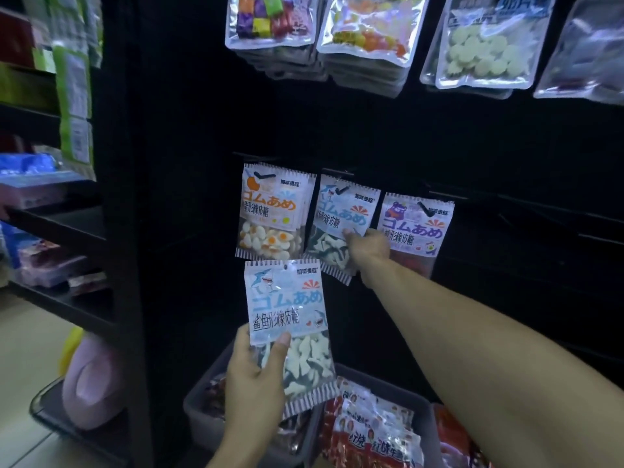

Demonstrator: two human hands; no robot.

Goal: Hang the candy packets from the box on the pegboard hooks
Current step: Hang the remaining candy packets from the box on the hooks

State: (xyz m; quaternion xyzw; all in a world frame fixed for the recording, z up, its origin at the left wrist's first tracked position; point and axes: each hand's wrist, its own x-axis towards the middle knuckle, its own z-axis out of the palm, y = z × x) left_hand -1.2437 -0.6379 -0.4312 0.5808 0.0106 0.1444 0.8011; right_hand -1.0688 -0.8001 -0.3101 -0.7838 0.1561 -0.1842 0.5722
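My left hand [253, 380] grips a shark gummy packet [287, 315] upright, just below the hanging row. My right hand [368, 246] reaches to the black pegboard [439, 146] and pinches the lower right edge of a matching shark packet [337, 228] that hangs tilted on a hook. Left of it hangs an egg gummy packet [271, 214]; right of it a bear packet [413, 228], partly hidden behind my right hand. Grey boxes [202, 410] below hold more packets [371, 430].
Clear pouches of sweets [368, 28] hang on the upper row. Bare hooks [540, 204] stick out to the right of the bear packet. Dark shelves with goods [50, 197] stand at the left, and a pink item [91, 383] lies on the lowest one.
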